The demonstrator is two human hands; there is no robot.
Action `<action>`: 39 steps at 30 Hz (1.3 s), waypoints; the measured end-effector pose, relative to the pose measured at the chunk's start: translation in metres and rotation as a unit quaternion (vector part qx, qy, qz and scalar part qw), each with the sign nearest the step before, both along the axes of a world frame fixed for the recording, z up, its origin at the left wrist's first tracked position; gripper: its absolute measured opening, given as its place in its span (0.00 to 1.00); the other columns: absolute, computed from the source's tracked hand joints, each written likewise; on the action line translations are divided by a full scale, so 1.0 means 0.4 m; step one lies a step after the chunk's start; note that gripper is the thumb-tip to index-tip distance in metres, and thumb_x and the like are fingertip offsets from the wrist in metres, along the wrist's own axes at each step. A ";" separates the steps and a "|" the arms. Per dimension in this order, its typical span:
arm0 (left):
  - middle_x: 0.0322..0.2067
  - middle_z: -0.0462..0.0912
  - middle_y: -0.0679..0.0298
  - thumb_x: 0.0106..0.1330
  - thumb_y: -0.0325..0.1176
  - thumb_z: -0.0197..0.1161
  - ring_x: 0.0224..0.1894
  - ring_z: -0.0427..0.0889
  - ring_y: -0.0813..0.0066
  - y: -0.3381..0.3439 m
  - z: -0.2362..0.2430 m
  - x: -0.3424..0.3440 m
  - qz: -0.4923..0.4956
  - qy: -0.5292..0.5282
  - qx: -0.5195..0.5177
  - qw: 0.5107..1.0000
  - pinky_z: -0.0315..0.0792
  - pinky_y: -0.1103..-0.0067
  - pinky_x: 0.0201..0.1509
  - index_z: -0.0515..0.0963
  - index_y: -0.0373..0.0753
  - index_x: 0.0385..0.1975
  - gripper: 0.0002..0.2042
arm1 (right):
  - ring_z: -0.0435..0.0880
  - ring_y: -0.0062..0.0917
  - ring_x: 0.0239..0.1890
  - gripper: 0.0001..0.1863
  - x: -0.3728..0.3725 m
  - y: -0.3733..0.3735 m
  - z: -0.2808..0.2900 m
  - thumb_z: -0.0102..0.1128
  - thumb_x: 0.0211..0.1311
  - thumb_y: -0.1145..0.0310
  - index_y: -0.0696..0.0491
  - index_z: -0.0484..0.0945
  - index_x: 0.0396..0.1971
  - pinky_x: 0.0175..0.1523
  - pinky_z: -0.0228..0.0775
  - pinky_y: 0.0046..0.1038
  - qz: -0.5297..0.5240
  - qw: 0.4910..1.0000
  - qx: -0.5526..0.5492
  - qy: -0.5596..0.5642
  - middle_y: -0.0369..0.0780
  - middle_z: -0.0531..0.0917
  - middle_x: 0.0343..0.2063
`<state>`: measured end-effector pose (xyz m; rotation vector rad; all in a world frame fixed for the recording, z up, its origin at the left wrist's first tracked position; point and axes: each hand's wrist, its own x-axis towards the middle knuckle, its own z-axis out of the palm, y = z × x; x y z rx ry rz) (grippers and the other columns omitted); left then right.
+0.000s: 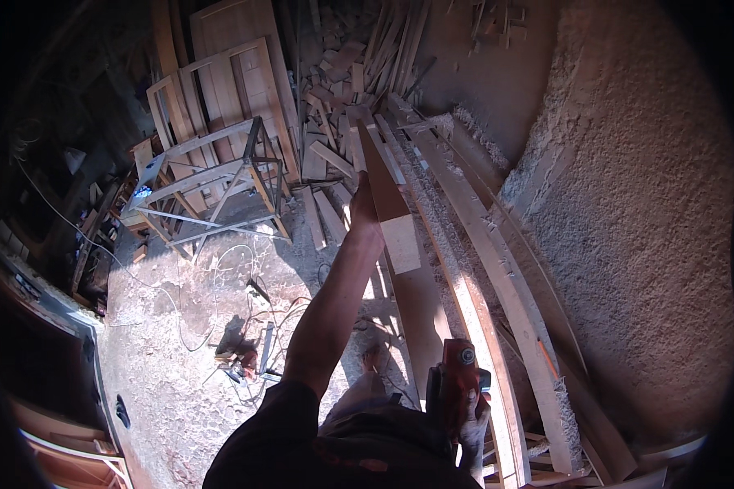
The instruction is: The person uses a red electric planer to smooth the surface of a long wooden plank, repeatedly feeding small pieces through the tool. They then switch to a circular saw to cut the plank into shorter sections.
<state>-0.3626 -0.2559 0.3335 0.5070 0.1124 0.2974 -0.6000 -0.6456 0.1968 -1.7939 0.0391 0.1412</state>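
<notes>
hands (362, 204) on wooden beam (390, 208) (left) and red power tool (457, 383) (right)

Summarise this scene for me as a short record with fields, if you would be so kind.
Left hand: against the left side of a wooden beam, partly hidden
Right hand: holding a red power tool
Right of beam: a long plank
Back left: a wooden stand, door-like panels behind it
Far end: piled offcuts
Light: bright patches, deep shadow

A carpentry workshop: long planks (493, 254), leaning wooden panels (220, 88), heaped offcuts (349, 55).
</notes>
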 end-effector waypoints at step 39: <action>0.36 0.83 0.57 0.76 0.34 0.50 0.36 0.87 0.64 -0.013 0.115 0.020 0.098 -0.055 0.069 0.991 0.82 0.72 0.41 0.77 0.32 0.46 0.12 | 0.73 0.18 0.20 0.29 -0.010 -0.061 -0.078 0.50 0.78 0.45 0.58 0.79 0.31 0.26 0.63 0.29 0.027 0.999 -0.029 0.012 0.34 0.76 0.16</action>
